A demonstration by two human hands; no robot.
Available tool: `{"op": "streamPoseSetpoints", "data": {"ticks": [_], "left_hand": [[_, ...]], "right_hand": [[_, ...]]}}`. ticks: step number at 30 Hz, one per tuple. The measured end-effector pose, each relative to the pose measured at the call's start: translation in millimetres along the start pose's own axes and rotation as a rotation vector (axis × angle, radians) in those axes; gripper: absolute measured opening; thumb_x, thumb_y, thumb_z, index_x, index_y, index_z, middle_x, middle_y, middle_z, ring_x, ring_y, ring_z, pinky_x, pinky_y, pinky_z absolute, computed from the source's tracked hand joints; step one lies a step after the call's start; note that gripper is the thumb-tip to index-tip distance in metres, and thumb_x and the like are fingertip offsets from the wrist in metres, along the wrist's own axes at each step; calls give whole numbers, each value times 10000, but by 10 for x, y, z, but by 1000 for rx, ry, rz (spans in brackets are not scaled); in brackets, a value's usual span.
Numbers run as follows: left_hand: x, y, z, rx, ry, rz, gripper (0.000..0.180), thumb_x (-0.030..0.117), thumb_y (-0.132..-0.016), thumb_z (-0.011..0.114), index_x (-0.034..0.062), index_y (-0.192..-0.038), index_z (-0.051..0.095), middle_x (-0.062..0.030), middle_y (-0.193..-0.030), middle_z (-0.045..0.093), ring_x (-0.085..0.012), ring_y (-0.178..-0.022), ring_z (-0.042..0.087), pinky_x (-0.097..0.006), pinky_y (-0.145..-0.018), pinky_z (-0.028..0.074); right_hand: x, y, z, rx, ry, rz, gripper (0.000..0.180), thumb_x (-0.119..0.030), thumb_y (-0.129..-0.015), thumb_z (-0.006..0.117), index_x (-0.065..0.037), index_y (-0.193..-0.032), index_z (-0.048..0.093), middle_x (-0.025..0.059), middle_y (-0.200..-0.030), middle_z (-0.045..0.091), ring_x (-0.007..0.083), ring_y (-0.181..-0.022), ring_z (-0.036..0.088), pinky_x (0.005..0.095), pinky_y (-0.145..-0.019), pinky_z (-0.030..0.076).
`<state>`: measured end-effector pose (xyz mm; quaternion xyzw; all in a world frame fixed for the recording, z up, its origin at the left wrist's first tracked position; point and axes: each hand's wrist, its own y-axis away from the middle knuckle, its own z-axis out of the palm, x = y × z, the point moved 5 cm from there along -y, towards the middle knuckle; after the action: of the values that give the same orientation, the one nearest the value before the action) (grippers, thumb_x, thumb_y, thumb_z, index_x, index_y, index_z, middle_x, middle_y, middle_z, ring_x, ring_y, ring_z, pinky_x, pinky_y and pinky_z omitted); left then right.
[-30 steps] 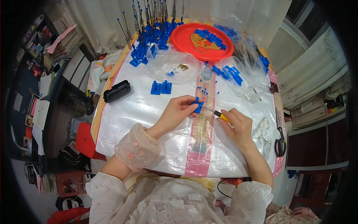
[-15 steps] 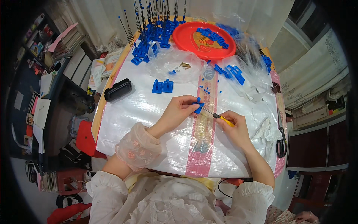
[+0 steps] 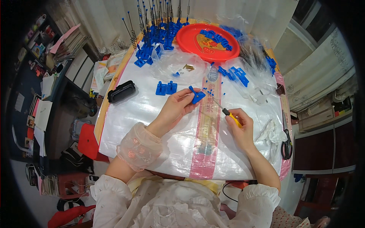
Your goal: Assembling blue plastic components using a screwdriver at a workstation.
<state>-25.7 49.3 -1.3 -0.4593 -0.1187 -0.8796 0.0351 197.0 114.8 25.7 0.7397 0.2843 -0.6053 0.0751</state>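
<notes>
Between the thumb and fingers of my left hand is a blue plastic part with a flat base and a small stem, tilted to show a hole in the base. My right hand grips the yellow-and-black handle of a screwdriver. Its thin shaft points up and left, and its tip is apart from the blue part. Several tiny blue pieces lie on the sheet near the tip. Two similar blue parts stand side by side beyond my left hand.
A red tray with blue parts stands at the back. Left of it crowd blue bases with upright black springs. A clear bag holds brass-coloured pieces. A black case lies left; scissors and white crumpled cloth lie right.
My left hand has moved slightly left and up, turning the blue part so its base shows. The screwdriver's tip has come away from the part, and my right hand has shifted slightly right.
</notes>
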Motion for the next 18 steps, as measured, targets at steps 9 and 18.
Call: {"op": "streamPoseSetpoints", "data": {"ticks": [9, 18], "left_hand": [[-116, 39, 63, -127, -143, -21, 368, 4, -964, 588, 37, -1330, 566, -51, -1251, 601, -118, -1135, 584, -279, -1005, 505], [-126, 50, 82, -68, -171, -45, 328, 37, -986, 574, 10, -1312, 578, -62, -1210, 621, -163, -1087, 646, -278, -957, 542]], "right_hand": [[-187, 81, 93, -183, 277, -205, 215, -76, -826, 760, 4, -1006, 674, 100, -841, 674, 165, -720, 649, 299, -671, 504], [118, -35, -105, 10, -124, 247, 142, -91, -911, 682, 3, -1015, 659, -8, -805, 625, 34, -701, 534, 220, -594, 398]]}}
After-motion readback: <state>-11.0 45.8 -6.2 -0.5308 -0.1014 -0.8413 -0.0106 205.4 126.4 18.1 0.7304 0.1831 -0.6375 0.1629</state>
